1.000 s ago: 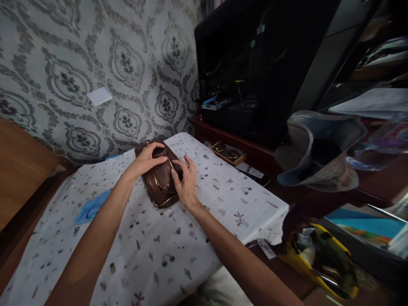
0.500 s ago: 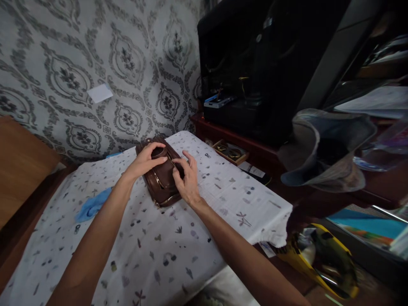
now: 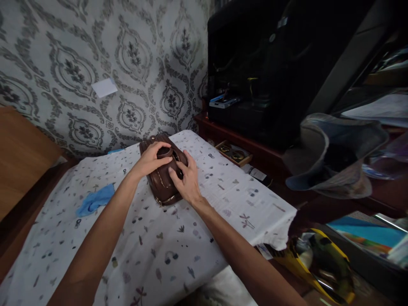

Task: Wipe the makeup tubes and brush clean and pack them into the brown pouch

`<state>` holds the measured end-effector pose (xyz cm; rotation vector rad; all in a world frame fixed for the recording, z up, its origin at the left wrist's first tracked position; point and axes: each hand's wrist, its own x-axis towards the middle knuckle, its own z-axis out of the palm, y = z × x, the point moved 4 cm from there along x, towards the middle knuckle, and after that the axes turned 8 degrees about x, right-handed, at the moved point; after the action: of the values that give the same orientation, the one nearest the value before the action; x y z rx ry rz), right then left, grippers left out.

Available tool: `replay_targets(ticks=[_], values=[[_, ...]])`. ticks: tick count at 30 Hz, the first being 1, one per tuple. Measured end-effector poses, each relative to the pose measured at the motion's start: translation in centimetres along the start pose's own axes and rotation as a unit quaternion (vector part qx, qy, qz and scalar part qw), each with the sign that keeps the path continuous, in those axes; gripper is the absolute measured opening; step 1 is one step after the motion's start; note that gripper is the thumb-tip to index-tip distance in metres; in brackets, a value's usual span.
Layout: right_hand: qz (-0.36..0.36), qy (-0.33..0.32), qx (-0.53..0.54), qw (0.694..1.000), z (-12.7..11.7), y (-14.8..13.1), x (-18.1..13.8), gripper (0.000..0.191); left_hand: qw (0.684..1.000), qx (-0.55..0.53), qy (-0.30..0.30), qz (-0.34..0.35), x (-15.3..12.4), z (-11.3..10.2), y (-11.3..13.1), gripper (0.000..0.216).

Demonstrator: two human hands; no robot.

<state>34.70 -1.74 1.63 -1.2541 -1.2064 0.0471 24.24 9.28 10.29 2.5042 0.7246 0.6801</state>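
A brown leather handbag [image 3: 159, 180] with gold-coloured zips lies on the white patterned cloth [image 3: 143, 263]. My left hand [image 3: 153, 159] is curved over its far left part, thumb and fingers gripping the leather beside a zip. At the bag's right side, my right hand [image 3: 188, 178] has thumb and index finger on the edge of a zipped opening, and part of the index finger is hidden in it. The inside of the bag cannot be made out.
A crumpled blue cloth [image 3: 95, 200] lies left of the bag. To the right are a small open box [image 3: 234, 154], a denim hat [image 3: 347, 161] and a large black television [image 3: 255, 72]. Lower right is a yellow-rimmed bag [image 3: 331, 272].
The view has shifted slightly, so everything sits a little differently in the picture. My right index finger has moved further into the bag's zipped opening. The left hand keeps its grip.
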Motion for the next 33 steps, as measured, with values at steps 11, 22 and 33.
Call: replay_targets(ticks=[11, 22, 33], values=[[-0.052, 0.074, -0.09, 0.992, -0.4, -1.4, -1.6, 0.036, 1.0, -0.005, 0.003, 0.003, -0.1, 0.2, 0.1, 0.04], [0.018, 0.016, -0.019, 1.0, -0.3, -0.8, -0.8, 0.051, 0.999, -0.018, 0.025, 0.017, 0.2, 0.2, -0.3, 0.04], [0.025, 0.047, 0.073, 0.996, 0.2, 0.7, 0.3, 0.044, 0.998, 0.031, 0.033, 0.039, 0.7, 0.7, -0.1, 0.04]])
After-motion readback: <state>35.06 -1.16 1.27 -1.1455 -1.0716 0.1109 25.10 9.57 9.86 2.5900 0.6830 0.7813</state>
